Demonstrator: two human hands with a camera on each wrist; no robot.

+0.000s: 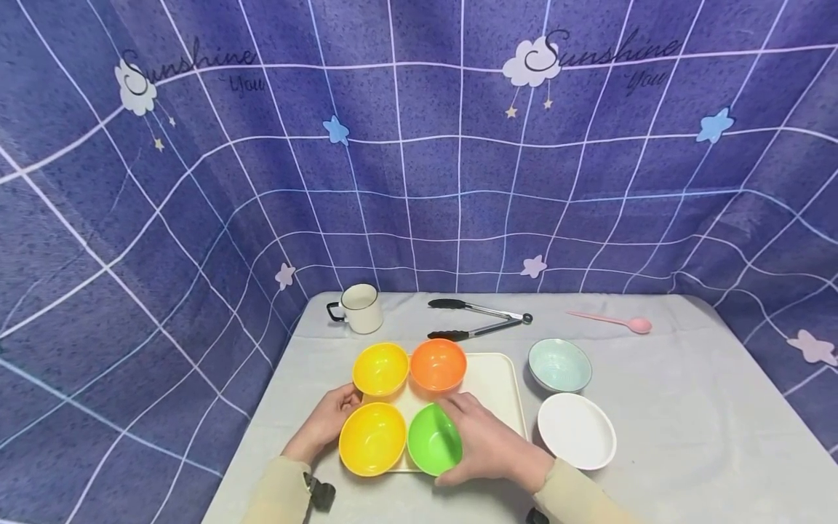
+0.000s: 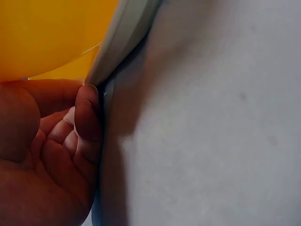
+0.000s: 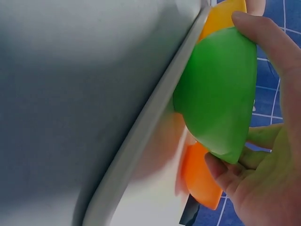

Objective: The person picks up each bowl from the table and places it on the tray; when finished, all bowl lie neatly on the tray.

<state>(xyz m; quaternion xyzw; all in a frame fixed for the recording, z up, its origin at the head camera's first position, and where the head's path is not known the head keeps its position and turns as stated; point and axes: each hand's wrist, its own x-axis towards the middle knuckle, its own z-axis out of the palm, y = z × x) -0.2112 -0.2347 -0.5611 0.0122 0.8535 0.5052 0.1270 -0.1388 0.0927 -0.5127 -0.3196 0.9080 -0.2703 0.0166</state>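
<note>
My right hand (image 1: pixel 491 442) grips the green bowl (image 1: pixel 431 440), thumb and fingers spread across its rim; in the right wrist view the bowl (image 3: pixel 218 89) sits at the edge of the tray. At the left side, my left hand (image 1: pixel 329 420) pinches the rim of the cream tray (image 1: pixel 497 389). The left wrist view shows its curled fingers (image 2: pixel 87 115) against that rim, under a yellow bowl. Two yellow bowls (image 1: pixel 373 439) stand at the tray's left, one behind the other. Behind the green bowl is an orange bowl (image 1: pixel 439 365).
Right of the tray stand a pale blue bowl (image 1: pixel 559 365) and a white bowl (image 1: pixel 577 431). Along the back lie black-tipped tongs (image 1: pixel 487 327) and a pink spoon (image 1: pixel 638 325), with a white mug (image 1: pixel 363 309) at the left. A blue gridded curtain (image 1: pixel 432 167) hangs behind the table.
</note>
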